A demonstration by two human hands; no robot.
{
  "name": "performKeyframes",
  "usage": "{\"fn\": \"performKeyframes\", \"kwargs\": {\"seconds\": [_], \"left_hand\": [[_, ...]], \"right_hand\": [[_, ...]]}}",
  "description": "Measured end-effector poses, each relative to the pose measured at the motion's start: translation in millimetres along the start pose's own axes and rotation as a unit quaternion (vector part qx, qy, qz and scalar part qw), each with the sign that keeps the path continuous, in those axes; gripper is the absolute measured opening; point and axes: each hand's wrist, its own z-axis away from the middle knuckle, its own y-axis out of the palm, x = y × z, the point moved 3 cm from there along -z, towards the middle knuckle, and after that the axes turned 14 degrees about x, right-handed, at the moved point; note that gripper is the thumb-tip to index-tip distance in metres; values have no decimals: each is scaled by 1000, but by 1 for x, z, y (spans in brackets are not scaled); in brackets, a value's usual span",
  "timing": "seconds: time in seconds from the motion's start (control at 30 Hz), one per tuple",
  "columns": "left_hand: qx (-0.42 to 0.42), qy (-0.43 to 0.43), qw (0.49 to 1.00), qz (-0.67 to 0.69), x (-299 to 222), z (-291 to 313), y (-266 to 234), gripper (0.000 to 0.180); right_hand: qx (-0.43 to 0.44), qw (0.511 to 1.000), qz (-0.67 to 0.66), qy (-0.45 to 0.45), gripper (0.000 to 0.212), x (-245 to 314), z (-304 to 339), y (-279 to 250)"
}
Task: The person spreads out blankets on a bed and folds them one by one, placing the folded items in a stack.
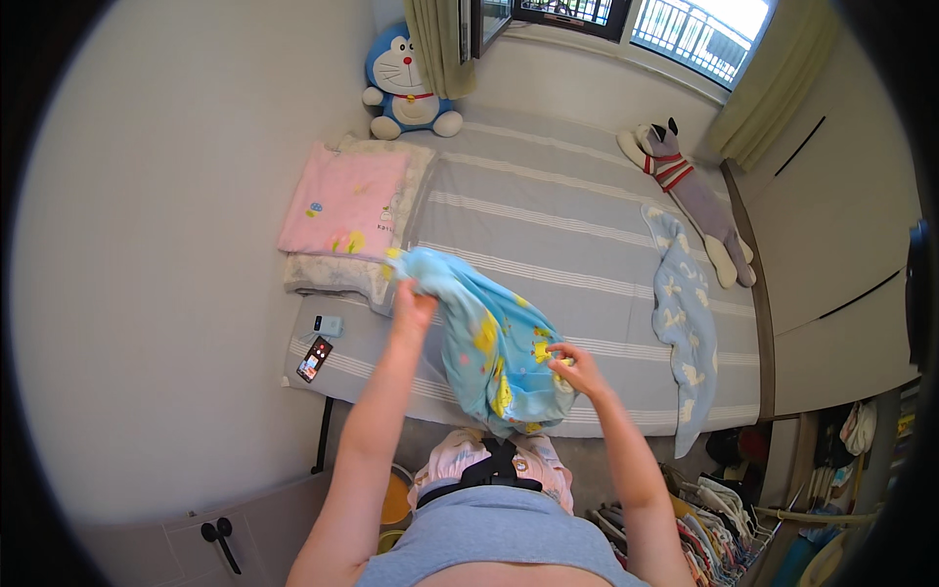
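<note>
A light blue cloth (489,328) with yellow figures, perhaps a small blanket or cover, hangs in loose folds between my hands over the bed's near edge. My left hand (415,305) grips its upper left corner, which is a little blurred. At the lower right side of the cloth, my right hand (577,370) pinches its edge between thumb and fingers. The cloth's lower end droops close to my lap. Just left of my left hand, a pink folded cloth (347,201) lies on a patterned pillow (333,276).
The bed has a grey striped sheet (548,220). A phone (314,359) and a light blue power bank (329,326) lie at its near left. A pale blue patterned blanket (682,313) and a long plush dog (690,196) lie right; a blue plush cat (406,88) sits far left.
</note>
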Motion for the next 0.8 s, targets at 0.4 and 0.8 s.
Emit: {"fn": "performKeyframes", "kwargs": {"seconds": [0.4, 0.8], "left_hand": [[-157, 133, 979, -5, -125, -23, -109, 41], [99, 125, 982, -101, -118, -56, 92, 35]], "right_hand": [[181, 895, 370, 171, 54, -88, 86, -37], [-558, 764, 316, 75, 30, -6, 109, -205]]}}
